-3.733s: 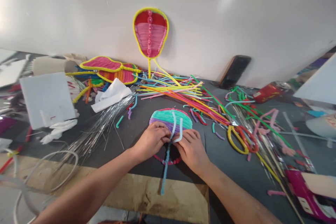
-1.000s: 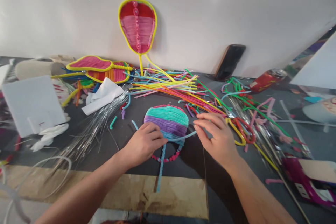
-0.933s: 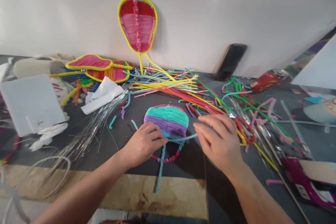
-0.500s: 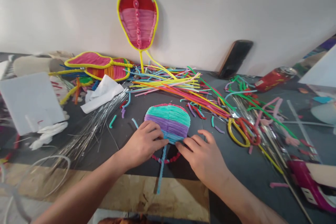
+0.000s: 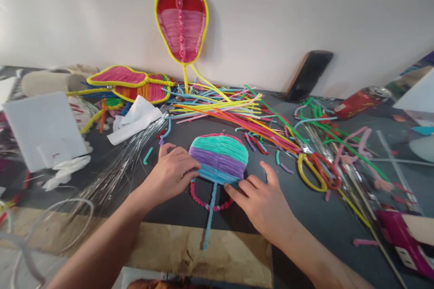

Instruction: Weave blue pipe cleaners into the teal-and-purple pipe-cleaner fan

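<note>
A rounded frame of pink twisted pipe cleaners (image 5: 197, 202) lies on the dark tabletop. Its upper part is filled with turquoise, purple and blue pipe-cleaner rows (image 5: 219, 158), while the bottom stays an open loop. A light-blue twisted stem (image 5: 209, 221) runs down the middle and out past the frame. My left hand (image 5: 174, 169) has its fingers curled, thumb and fingertips closed at the left edge by the blue rows. At the lower right edge, my right hand (image 5: 259, 196) pinches the piece, one finger lifted. The fingertips' exact contact is partly hidden.
Loose coloured pipe cleaners (image 5: 220, 108) lie behind the piece. Scissors (image 5: 315, 169), a red can (image 5: 361, 101) and a magenta tool (image 5: 403, 239) are on the right. A phone (image 5: 310, 74) and a pink, yellow-rimmed piece (image 5: 183, 25) lean against the wall. Silver wires (image 5: 118, 171) spread at left.
My left hand has slid left from the bottom middle of the blue rows to their left edge, uncovering more of the frame. My right hand stays at the lower right edge.
</note>
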A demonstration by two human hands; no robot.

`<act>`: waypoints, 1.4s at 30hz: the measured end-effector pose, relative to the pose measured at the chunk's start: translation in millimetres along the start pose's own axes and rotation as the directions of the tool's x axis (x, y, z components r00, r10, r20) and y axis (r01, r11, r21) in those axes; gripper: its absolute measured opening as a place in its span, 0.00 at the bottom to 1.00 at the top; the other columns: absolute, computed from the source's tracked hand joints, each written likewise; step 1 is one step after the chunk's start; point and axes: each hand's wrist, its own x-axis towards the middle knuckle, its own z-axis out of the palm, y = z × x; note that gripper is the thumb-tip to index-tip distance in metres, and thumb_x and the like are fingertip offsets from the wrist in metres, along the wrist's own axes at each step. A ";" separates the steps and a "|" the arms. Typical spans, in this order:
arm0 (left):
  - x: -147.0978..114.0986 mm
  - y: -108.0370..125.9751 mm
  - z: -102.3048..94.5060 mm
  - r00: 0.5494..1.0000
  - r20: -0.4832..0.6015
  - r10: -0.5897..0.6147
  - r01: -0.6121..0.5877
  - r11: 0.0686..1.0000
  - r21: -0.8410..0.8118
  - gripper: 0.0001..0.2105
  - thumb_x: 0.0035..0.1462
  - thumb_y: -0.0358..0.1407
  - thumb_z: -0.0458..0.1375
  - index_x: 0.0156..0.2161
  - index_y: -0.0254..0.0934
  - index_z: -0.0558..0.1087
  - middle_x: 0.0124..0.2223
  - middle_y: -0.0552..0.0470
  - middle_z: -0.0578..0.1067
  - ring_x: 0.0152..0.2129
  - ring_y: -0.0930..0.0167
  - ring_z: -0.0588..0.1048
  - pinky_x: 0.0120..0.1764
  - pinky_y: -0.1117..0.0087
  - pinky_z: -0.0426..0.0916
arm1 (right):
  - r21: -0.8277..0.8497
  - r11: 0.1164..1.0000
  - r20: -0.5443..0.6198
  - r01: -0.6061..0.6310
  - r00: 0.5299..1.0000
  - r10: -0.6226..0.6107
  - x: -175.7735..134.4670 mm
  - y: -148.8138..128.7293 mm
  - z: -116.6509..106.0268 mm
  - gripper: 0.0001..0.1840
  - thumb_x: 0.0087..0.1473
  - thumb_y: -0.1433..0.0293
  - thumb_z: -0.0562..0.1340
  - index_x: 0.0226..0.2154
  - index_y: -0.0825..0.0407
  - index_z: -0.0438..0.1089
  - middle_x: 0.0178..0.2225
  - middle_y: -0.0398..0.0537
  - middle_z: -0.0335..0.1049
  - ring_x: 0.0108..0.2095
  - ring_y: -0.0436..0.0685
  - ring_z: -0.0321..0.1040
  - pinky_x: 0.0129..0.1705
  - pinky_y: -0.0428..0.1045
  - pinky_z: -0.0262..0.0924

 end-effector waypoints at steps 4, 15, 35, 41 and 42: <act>-1.9 -3.6 0.9 0.991 0.036 -0.128 0.128 0.992 0.003 0.03 0.55 0.34 0.56 0.35 0.40 0.71 0.30 0.55 0.76 0.33 0.69 0.72 0.47 0.58 0.51 | 0.022 1.000 0.034 -0.018 0.999 0.017 0.3 -0.6 1.2 0.18 0.51 0.76 0.57 0.44 0.46 0.72 0.26 0.43 0.67 0.29 0.53 0.57 0.56 0.67 0.37; -2.8 -6.3 0.8 0.967 0.093 -0.238 0.236 0.971 0.028 0.07 0.56 0.29 0.51 0.37 0.41 0.68 0.34 0.54 0.76 0.38 0.67 0.70 0.49 0.54 0.49 | 0.072 0.997 0.060 -0.023 0.998 0.019 -1.5 5.2 4.1 0.19 0.50 0.76 0.57 0.45 0.46 0.71 0.28 0.44 0.68 0.31 0.55 0.59 0.55 0.62 0.41; -3.3 6.2 2.0 0.993 -0.106 -0.058 0.078 0.978 0.195 0.13 0.54 0.27 0.51 0.43 0.41 0.71 0.44 0.48 0.75 0.44 0.63 0.70 0.51 0.52 0.55 | 0.080 0.996 0.091 -0.024 0.996 0.017 -1.2 6.3 5.3 0.18 0.51 0.76 0.58 0.44 0.46 0.72 0.30 0.45 0.69 0.33 0.55 0.61 0.54 0.59 0.41; -5.3 36.0 7.1 0.908 -0.219 0.357 -0.308 0.924 0.226 0.11 0.59 0.26 0.50 0.38 0.40 0.73 0.41 0.53 0.78 0.48 0.67 0.70 0.54 0.59 0.54 | 0.090 0.995 0.151 -0.047 0.988 0.033 -0.9 7.4 2.8 0.18 0.54 0.75 0.57 0.46 0.44 0.71 0.31 0.45 0.70 0.34 0.54 0.61 0.53 0.58 0.41; -5.8 38.8 9.9 0.911 -0.189 0.366 -0.321 0.918 0.233 0.11 0.60 0.27 0.49 0.39 0.40 0.73 0.40 0.53 0.78 0.47 0.67 0.70 0.54 0.58 0.53 | 0.093 0.994 0.160 -0.053 0.986 0.037 -1.0 7.8 2.7 0.18 0.54 0.75 0.57 0.46 0.44 0.70 0.31 0.45 0.70 0.34 0.54 0.61 0.53 0.58 0.41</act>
